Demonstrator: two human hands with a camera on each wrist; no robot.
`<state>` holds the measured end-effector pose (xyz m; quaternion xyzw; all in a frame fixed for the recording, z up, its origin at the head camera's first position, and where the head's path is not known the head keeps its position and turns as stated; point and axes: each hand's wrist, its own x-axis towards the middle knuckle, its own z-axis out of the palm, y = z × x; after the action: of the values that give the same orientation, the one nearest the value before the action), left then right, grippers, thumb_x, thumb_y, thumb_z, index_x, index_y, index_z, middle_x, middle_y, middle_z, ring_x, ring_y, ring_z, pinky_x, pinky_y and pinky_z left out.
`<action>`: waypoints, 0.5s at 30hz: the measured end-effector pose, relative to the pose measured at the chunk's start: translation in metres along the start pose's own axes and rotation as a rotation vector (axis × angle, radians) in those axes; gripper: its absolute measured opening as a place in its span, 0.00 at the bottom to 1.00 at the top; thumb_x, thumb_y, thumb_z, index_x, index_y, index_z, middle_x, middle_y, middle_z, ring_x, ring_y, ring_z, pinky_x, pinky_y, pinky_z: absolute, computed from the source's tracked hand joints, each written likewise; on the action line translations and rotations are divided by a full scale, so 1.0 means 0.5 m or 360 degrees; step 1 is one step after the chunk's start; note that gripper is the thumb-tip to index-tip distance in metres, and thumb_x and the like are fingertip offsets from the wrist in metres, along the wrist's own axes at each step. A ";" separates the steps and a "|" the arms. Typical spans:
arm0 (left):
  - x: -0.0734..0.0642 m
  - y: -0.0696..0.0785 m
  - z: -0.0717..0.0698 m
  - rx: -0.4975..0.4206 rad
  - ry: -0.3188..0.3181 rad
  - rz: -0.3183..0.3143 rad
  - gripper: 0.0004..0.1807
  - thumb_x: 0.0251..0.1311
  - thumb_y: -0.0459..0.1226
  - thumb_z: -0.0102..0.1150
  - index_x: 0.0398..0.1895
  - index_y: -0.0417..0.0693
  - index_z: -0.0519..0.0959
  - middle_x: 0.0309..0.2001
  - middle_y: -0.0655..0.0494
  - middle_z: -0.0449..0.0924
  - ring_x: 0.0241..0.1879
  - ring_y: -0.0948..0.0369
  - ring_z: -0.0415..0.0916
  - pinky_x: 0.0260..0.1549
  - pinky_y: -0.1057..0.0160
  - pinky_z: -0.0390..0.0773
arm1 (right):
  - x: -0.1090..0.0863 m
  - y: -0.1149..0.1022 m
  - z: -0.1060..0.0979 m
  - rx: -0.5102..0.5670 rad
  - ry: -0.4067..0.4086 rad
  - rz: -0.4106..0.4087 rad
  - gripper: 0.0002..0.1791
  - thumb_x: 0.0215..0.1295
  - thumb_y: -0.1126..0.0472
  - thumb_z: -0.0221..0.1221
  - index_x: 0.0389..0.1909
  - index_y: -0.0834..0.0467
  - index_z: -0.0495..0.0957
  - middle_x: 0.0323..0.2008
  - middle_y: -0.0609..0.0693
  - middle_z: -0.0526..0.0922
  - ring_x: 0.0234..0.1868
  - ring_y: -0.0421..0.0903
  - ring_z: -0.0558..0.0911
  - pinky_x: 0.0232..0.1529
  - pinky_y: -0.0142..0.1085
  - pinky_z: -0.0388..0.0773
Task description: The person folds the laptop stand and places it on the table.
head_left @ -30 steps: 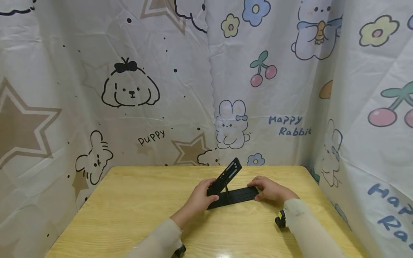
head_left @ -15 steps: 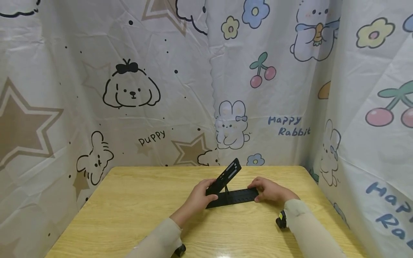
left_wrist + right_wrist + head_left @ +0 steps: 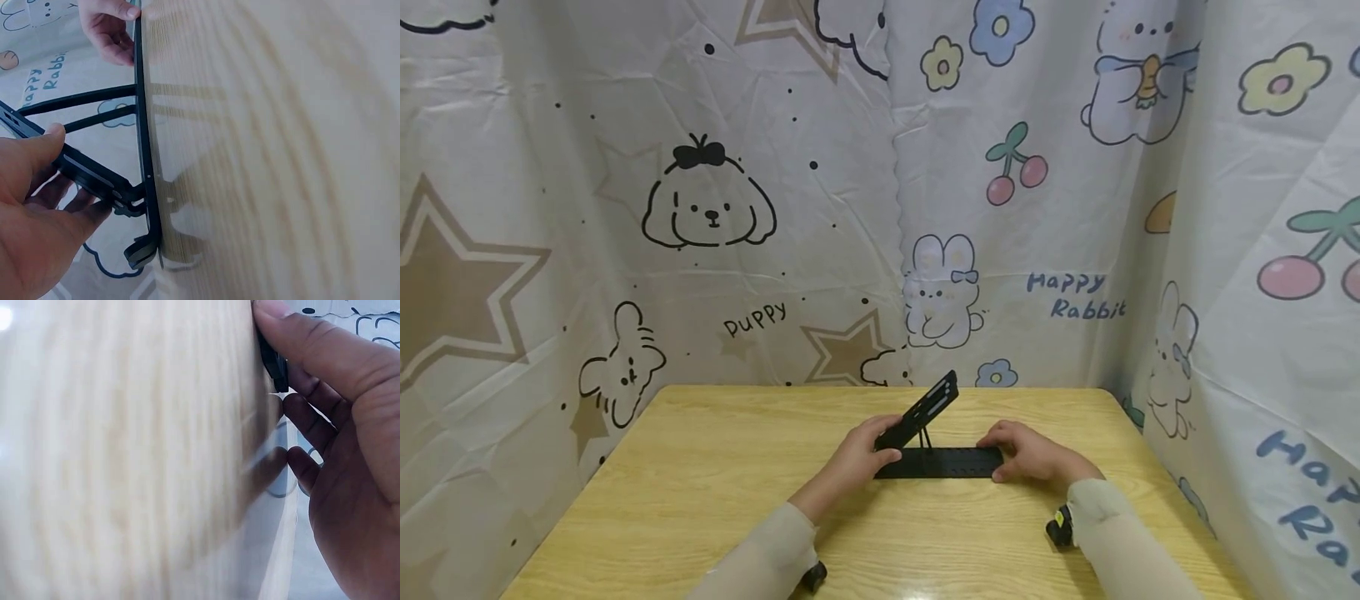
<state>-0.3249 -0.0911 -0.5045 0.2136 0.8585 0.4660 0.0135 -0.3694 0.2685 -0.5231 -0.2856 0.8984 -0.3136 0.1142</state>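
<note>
A black folding stand lies on the wooden table, its flat base on the surface and its upper plate raised at a slant on thin struts. My left hand grips the lower end of the raised plate, thumb on top. My right hand pinches the right end of the base, thumb on its near edge.
A cartoon-printed white curtain closes off the table at the back and on both sides. Small black wrist cameras sit by each sleeve. Bare tabletop lies to the left of the stand.
The base has swung from a slant to lie parallel to the table's front edge. Both hands kept their hold and shifted slightly with it.
</note>
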 end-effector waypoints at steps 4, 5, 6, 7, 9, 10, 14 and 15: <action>0.003 -0.004 -0.002 0.0012 -0.0026 0.0021 0.31 0.68 0.35 0.64 0.74 0.49 0.70 0.73 0.48 0.69 0.70 0.48 0.69 0.68 0.45 0.71 | -0.008 0.001 0.007 -0.0016 0.0013 -0.0012 0.29 0.56 0.54 0.76 0.60 0.49 0.82 0.56 0.45 0.78 0.62 0.52 0.72 0.69 0.61 0.64; 0.005 -0.005 -0.003 0.0024 -0.0031 0.0024 0.31 0.68 0.35 0.64 0.74 0.49 0.70 0.73 0.48 0.69 0.70 0.49 0.69 0.68 0.45 0.71 | -0.011 0.000 0.008 -0.0022 0.0021 -0.0007 0.29 0.56 0.53 0.76 0.59 0.49 0.82 0.56 0.45 0.78 0.62 0.52 0.72 0.69 0.61 0.64; 0.006 -0.007 -0.003 0.0033 -0.0036 0.0030 0.31 0.68 0.35 0.64 0.74 0.50 0.70 0.73 0.48 0.69 0.70 0.49 0.69 0.68 0.45 0.71 | -0.013 -0.001 0.010 -0.0025 0.0031 0.0002 0.28 0.56 0.53 0.76 0.59 0.48 0.82 0.56 0.44 0.78 0.61 0.51 0.72 0.68 0.60 0.64; 0.007 -0.008 -0.004 0.0040 -0.0037 0.0039 0.31 0.69 0.35 0.64 0.74 0.49 0.70 0.73 0.48 0.69 0.71 0.48 0.68 0.68 0.45 0.71 | -0.016 -0.003 0.011 -0.0028 0.0041 0.0003 0.28 0.56 0.53 0.76 0.59 0.48 0.82 0.56 0.45 0.78 0.61 0.51 0.72 0.68 0.61 0.65; 0.009 -0.009 -0.005 0.0045 -0.0038 0.0053 0.31 0.69 0.35 0.63 0.74 0.49 0.70 0.73 0.47 0.69 0.71 0.48 0.68 0.68 0.44 0.71 | -0.021 -0.008 0.015 -0.0019 0.0060 0.0014 0.29 0.55 0.52 0.76 0.59 0.49 0.82 0.55 0.45 0.78 0.61 0.52 0.72 0.68 0.61 0.65; 0.009 -0.010 -0.006 0.0039 -0.0041 0.0050 0.30 0.69 0.35 0.63 0.74 0.50 0.70 0.73 0.48 0.69 0.71 0.48 0.68 0.68 0.44 0.70 | -0.023 -0.011 0.017 -0.0019 0.0069 0.0017 0.29 0.55 0.52 0.76 0.59 0.50 0.82 0.55 0.46 0.78 0.61 0.52 0.72 0.67 0.61 0.65; 0.010 -0.012 -0.010 0.0030 -0.0050 0.0039 0.30 0.71 0.34 0.60 0.75 0.50 0.69 0.74 0.48 0.67 0.73 0.47 0.65 0.69 0.44 0.69 | -0.029 -0.021 0.026 -0.0072 0.0107 0.0038 0.30 0.56 0.48 0.75 0.60 0.50 0.81 0.56 0.46 0.79 0.62 0.53 0.72 0.67 0.61 0.66; 0.011 -0.013 -0.011 0.0031 -0.0054 0.0033 0.30 0.72 0.34 0.59 0.76 0.50 0.68 0.75 0.49 0.67 0.73 0.48 0.65 0.69 0.44 0.69 | -0.030 -0.022 0.028 -0.0102 0.0117 0.0043 0.31 0.55 0.48 0.75 0.60 0.50 0.81 0.56 0.45 0.79 0.62 0.53 0.72 0.67 0.61 0.66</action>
<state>-0.3333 -0.0966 -0.5054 0.2305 0.8604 0.4540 0.0213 -0.3469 0.2631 -0.5266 -0.2653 0.9153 -0.2934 0.0761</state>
